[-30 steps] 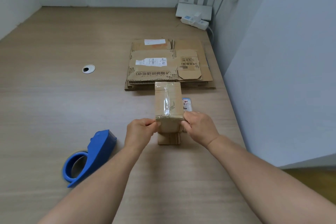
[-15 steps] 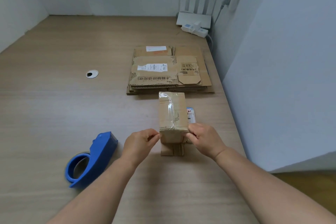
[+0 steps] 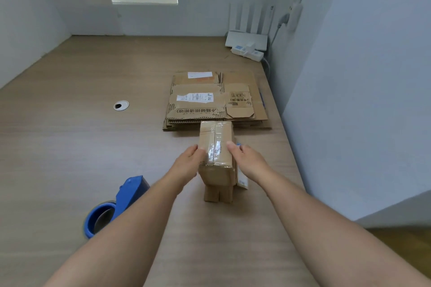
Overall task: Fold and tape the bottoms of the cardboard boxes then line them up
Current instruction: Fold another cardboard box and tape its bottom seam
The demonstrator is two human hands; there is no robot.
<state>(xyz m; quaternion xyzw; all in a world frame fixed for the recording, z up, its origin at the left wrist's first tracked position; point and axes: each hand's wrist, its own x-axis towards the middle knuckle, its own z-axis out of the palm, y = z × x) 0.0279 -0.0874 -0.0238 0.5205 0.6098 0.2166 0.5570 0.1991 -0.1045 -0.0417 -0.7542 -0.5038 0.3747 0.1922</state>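
Pale wood surface (image 3: 70, 147) — flattened boxes (image 3: 210, 102) at 12 o'clock, blue tape dispenser (image 3: 123, 198) at 8. Left hand (image 3: 189, 164) and right hand (image 3: 249, 161) press the taped box (image 3: 215, 144) between them, each grip flat-fingered.

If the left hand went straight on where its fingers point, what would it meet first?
The box: the left hand points forward and right at its left side and seems to touch it, though depth is unclear.

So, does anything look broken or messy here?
A little. The top sheet of the flat cardboard stack has ragged, torn edges, and the clear tape on the small box looks wrinkled. Nothing is spilled.
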